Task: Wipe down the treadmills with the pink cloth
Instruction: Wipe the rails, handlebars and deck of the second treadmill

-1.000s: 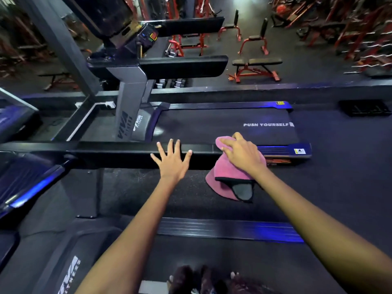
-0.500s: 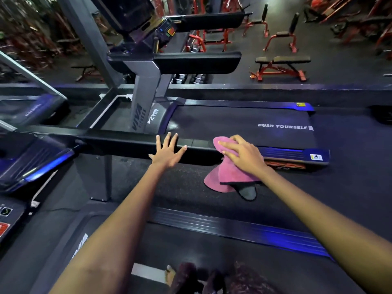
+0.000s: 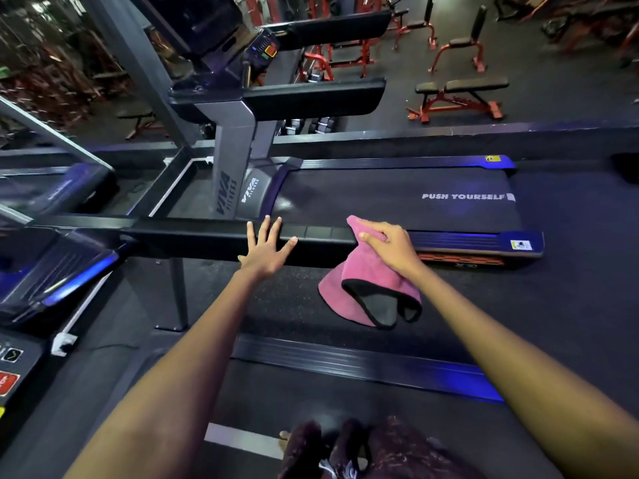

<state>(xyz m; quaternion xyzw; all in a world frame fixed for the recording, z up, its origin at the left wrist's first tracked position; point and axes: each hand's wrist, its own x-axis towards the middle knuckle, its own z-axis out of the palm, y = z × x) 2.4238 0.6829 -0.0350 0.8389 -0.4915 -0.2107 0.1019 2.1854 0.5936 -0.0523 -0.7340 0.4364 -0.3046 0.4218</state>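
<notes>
My right hand (image 3: 390, 247) grips the pink cloth (image 3: 373, 285) against the right end of a black handrail (image 3: 193, 236). The cloth's loose part hangs below the rail and shows a black hem and a grey underside. My left hand (image 3: 266, 250) rests flat on the same rail to the left of the cloth, fingers spread. Beyond the rail lies the neighbouring treadmill's belt (image 3: 397, 198), printed PUSH YOURSELF, with its upright console (image 3: 262, 50) at the back left.
Under me runs a treadmill deck with a blue-lit side rail (image 3: 363, 364), and my shoes (image 3: 332, 451) show at the bottom edge. Part of a console with buttons (image 3: 10, 361) sits at the far left. Red weight benches (image 3: 460, 95) stand on the gym floor behind.
Both hands stay on the handrail about the same distance apart. My head has turned, so the scene has drifted right in view and more of the left console shows.
</notes>
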